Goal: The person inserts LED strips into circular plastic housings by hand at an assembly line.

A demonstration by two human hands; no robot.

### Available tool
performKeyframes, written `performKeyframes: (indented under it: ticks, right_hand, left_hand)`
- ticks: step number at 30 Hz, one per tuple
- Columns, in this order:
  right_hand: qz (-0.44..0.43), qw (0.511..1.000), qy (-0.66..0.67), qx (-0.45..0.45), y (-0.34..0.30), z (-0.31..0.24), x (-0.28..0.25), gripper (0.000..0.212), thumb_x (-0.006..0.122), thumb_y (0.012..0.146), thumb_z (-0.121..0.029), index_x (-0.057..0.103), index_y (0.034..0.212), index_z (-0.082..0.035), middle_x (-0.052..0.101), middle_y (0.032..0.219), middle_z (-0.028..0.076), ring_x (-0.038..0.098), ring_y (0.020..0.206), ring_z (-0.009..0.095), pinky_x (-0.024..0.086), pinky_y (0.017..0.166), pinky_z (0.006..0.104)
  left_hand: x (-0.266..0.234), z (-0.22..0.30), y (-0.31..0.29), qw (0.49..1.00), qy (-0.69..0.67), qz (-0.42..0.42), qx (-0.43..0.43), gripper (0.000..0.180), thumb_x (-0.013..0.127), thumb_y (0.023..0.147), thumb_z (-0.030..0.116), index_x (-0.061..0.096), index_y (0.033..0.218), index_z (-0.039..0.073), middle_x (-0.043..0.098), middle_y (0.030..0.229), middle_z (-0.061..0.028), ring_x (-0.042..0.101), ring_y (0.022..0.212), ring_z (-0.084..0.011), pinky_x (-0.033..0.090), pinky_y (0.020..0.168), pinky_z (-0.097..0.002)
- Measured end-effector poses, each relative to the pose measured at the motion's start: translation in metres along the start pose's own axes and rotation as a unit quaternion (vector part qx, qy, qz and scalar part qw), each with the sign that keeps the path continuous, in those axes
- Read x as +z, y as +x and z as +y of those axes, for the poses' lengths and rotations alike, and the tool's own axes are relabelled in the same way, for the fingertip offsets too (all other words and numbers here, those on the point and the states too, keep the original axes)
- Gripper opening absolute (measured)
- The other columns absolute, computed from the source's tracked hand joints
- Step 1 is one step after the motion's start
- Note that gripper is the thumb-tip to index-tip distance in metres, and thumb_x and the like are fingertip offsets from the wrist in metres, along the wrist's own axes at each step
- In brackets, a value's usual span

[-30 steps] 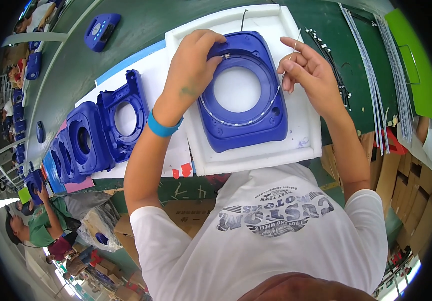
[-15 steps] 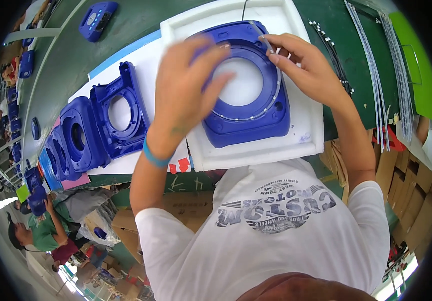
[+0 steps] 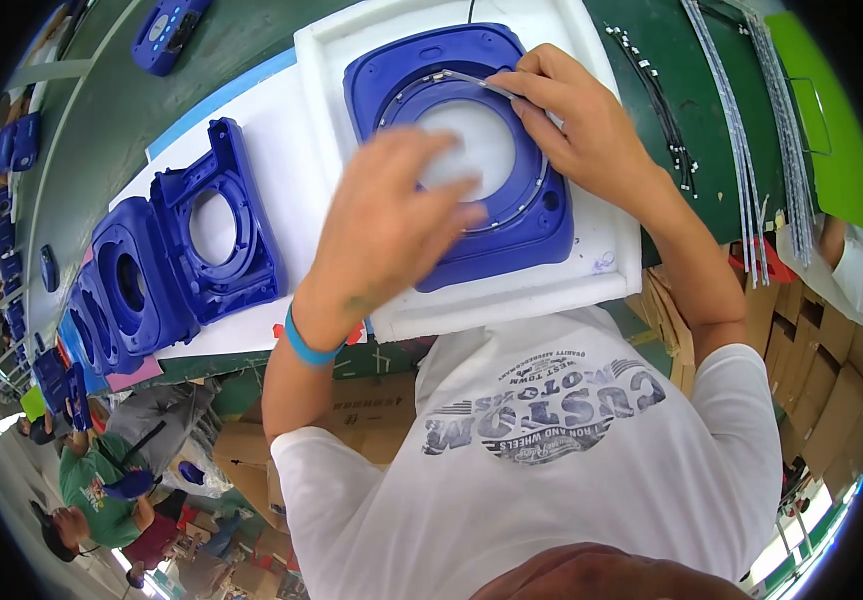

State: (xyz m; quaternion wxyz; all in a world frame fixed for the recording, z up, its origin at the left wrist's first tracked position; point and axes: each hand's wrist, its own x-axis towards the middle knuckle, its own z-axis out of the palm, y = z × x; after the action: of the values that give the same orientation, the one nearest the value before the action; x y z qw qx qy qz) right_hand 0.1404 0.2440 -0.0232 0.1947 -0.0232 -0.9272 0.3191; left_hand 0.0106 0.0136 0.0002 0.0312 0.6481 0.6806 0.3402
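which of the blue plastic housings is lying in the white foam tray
The blue plastic housing beneath the left hand. It alone lies in the white foam tray; the blue plastic housings in the row to its left are outside it.

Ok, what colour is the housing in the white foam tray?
The housing is blue, showing best in the head view.

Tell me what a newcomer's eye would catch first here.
Probably the large blue housing with its round opening, in the white foam tray at upper centre. The blurred left hand spreads over its left side, while the right hand pinches a thin pale strip above the opening. Next come the blue parts lined up at left and the bright green sheet at far right.
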Motion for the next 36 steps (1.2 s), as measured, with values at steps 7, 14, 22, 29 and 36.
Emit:
performKeyframes:
  ticks: [7, 14, 22, 29, 36]
  right_hand:
    - [0.051, 0.999, -0.004, 0.005, -0.007, -0.004, 0.011, 0.027, 0.064, 0.096, 0.004, 0.074, 0.122, 0.0, 0.064, 0.107, 0.015, 0.067, 0.1, 0.036, 0.056, 0.085, 0.0432]
    - [0.069, 0.997, 0.012, 0.016, -0.008, -0.006, 0.013, 0.029, 0.063, 0.096, 0.006, 0.073, 0.122, 0.0, 0.064, 0.107, 0.015, 0.066, 0.1, 0.036, 0.055, 0.087, 0.0445]
    - [0.068, 0.997, 0.012, 0.03, -0.005, -0.01, 0.013, 0.03, 0.062, 0.094, 0.008, 0.069, 0.121, -0.002, 0.063, 0.106, 0.016, 0.066, 0.1, 0.037, 0.055, 0.086, 0.0459]
    - [0.061, 0.997, 0.016, 0.04, -0.005, -0.008, 0.012, 0.032, 0.064, 0.093, 0.008, 0.067, 0.123, -0.002, 0.061, 0.105, 0.016, 0.065, 0.098, 0.036, 0.054, 0.085, 0.0456]
    - [0.051, 0.997, 0.032, 0.057, -0.006, -0.011, 0.006, 0.035, 0.068, 0.093, 0.007, 0.066, 0.127, -0.002, 0.061, 0.105, 0.015, 0.065, 0.098, 0.032, 0.054, 0.086, 0.042]
  left_hand:
    - [0.019, -0.043, 0.045, 0.977, 0.176, 0.081, 0.084, 0.025, 0.075, 0.081, 0.007, 0.078, 0.105, 0.006, 0.072, 0.104, -0.0064, 0.07, 0.099, -0.0272, 0.056, 0.081, -0.0396]
    - [0.024, -0.054, 0.062, 0.974, 0.176, 0.114, 0.088, 0.018, 0.08, 0.08, 0.004, 0.077, 0.098, 0.008, 0.071, 0.103, -0.0058, 0.069, 0.098, -0.0271, 0.057, 0.082, -0.0398]
    - [0.011, -0.061, 0.079, 0.999, -0.031, 0.006, -0.042, 0.023, 0.083, 0.086, 0.004, 0.073, 0.106, 0.005, 0.067, 0.121, -0.0114, 0.068, 0.109, -0.0334, 0.056, 0.096, -0.0396]
    - [0.007, -0.073, 0.105, 0.992, -0.032, -0.09, -0.085, 0.045, 0.089, 0.082, 0.009, 0.069, 0.123, 0.006, 0.076, 0.116, -0.0161, 0.073, 0.105, -0.0366, 0.058, 0.095, -0.0429]
    - [0.011, -0.084, 0.102, 0.989, -0.052, -0.116, -0.078, 0.092, 0.091, 0.079, 0.008, 0.053, 0.162, 0.014, 0.068, 0.141, -0.0242, 0.067, 0.127, -0.0399, 0.054, 0.11, -0.0426]
